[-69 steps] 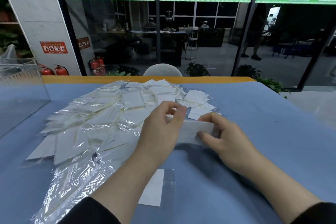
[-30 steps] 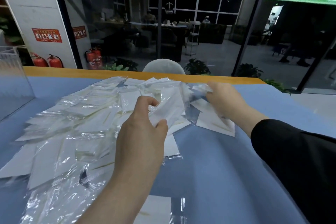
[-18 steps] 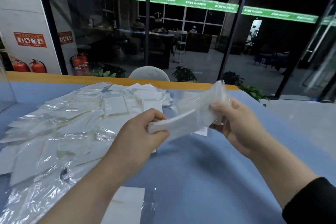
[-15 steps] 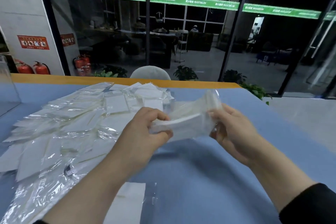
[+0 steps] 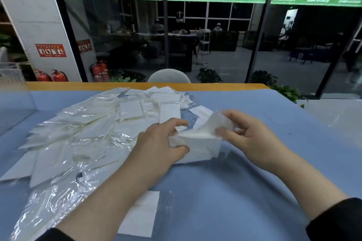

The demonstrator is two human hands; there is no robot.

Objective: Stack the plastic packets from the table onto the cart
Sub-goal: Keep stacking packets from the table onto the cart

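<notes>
Left hand (image 5: 160, 143) palm down, forearm angled in from lower left, fingers and thumb curled round left end of small bundle of packets (image 5: 197, 143). Right hand (image 5: 252, 141) opposite, forearm from lower right, fingers bent, fingertips pinching bundle's right end where loose clear plastic sticks up, blurred. Bundle's lower edge at or just above blue bench (image 5: 274, 172); contact unclear. Big loose pile of packets (image 5: 78, 133) spreads over bench left of hands. Single packet (image 5: 141, 215) lies flat near front edge, between forearms. Black sleeves at both wrists' near ends.
</notes>
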